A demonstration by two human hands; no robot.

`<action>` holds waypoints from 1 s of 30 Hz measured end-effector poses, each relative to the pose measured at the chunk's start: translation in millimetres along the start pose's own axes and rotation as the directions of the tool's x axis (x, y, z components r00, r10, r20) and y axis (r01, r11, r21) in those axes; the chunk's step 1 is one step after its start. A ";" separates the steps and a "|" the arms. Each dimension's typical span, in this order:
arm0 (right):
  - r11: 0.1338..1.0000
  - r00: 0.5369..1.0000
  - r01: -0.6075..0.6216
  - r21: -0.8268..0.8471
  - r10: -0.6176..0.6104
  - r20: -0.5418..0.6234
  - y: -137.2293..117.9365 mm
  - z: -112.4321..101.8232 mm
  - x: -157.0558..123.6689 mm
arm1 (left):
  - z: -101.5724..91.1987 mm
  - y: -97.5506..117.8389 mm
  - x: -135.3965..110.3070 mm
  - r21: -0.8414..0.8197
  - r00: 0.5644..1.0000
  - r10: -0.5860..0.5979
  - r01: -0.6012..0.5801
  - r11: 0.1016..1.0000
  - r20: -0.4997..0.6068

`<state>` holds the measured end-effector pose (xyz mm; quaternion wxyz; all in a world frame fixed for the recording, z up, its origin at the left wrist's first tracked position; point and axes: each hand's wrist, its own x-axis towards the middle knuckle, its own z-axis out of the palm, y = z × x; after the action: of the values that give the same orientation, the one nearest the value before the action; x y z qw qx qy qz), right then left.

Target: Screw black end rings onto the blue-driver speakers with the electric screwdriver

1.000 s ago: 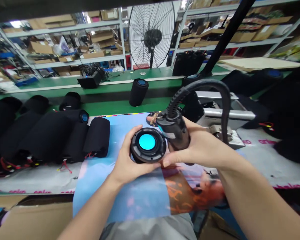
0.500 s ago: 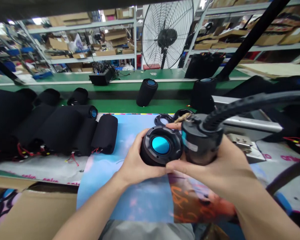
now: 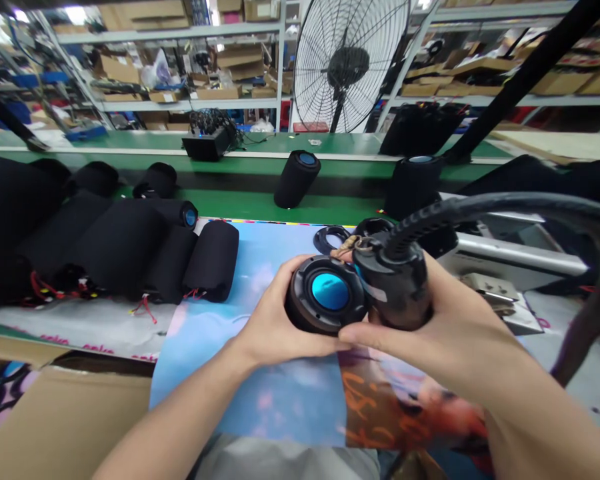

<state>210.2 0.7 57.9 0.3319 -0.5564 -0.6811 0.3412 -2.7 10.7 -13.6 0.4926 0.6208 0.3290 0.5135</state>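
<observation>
My left hand (image 3: 275, 317) is wrapped around a black cylindrical speaker (image 3: 305, 310), whose round end with a shiny blue disc faces up toward me. In my right hand (image 3: 445, 320) is a black corded tool, apparently an electric screwdriver (image 3: 393, 283), its thick cable arching off to the right. The right thumb touches the near edge of the speaker. The tool's body leans against the speaker's right rim, and its working tip is hidden. Just beyond the speaker lies a black ring (image 3: 330, 237).
Several black cloth-covered speakers (image 3: 213, 260) with red wires lie at left. Another speaker (image 3: 297, 179) stands tilted on the green bench ahead. A printed sheet (image 3: 205, 373) covers the work area. Metal fixture (image 3: 495, 293) at right, cardboard box (image 3: 70, 413) at lower left, large fan (image 3: 350, 67) behind.
The screwdriver has shifted slightly left and closer over the speaker's rim. The speaker has turned a little, with a changed reflection on its blue disc. The camera view has also shifted slightly.
</observation>
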 end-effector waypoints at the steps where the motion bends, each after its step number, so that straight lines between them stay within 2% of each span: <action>1: 1.000 1.000 0.004 0.000 -0.004 0.013 -0.3 -1.9 1.1 | -0.2 -0.6 0.3 -0.003 1.000 0.009 -0.009 1.000 0.005; 5: 0.999 0.997 -0.040 0.012 0.039 0.073 -5.9 -5.5 3.8 | -0.6 -1.1 0.7 -0.018 0.999 0.042 -0.042 0.999 0.013; 7: 0.998 0.995 -0.068 -0.013 0.069 0.065 -10.3 -3.3 3.1 | -0.3 -0.5 0.7 -0.021 0.999 0.040 -0.039 0.999 0.006; 11: 0.978 0.987 -0.134 -0.159 0.117 -0.114 -20.3 5.4 0.7 | 0.2 -0.4 1.4 -0.074 0.999 0.033 -0.031 0.997 0.022; 12: 0.977 0.985 -0.137 -0.162 0.117 -0.126 -22.4 7.0 0.7 | 0.1 -0.6 1.7 -0.078 0.999 0.040 -0.038 0.996 0.027; 17: 0.999 0.999 -0.039 0.031 0.038 0.014 -19.8 6.1 0.6 | -1.3 -1.2 2.9 -0.040 0.998 0.057 -0.055 0.998 0.036; 19: 1.000 1.000 -0.014 0.021 0.015 -0.019 -13.2 3.6 -1.4 | -1.7 -1.9 2.9 -0.040 0.998 0.058 -0.057 0.998 0.029; 22: 0.999 0.998 -0.046 0.021 0.047 -0.032 -5.7 0.3 -3.3 | -1.8 -3.1 2.7 -0.032 0.997 0.067 -0.066 0.997 0.029; 26: 0.994 0.994 -0.108 -0.023 0.108 0.018 -10.4 -2.6 0.0 | -1.7 -2.3 2.7 -0.016 0.998 0.050 -0.049 0.999 0.040; 30: 0.992 0.992 -0.102 -0.070 0.107 0.065 -18.7 -4.4 3.1 | -1.4 1.9 3.1 0.005 0.999 0.013 -0.013 1.000 0.040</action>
<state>203.5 1.4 76.1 0.2712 -0.5901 -0.6729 0.3542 -3.4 13.4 -10.9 0.4941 0.6344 0.3166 0.5032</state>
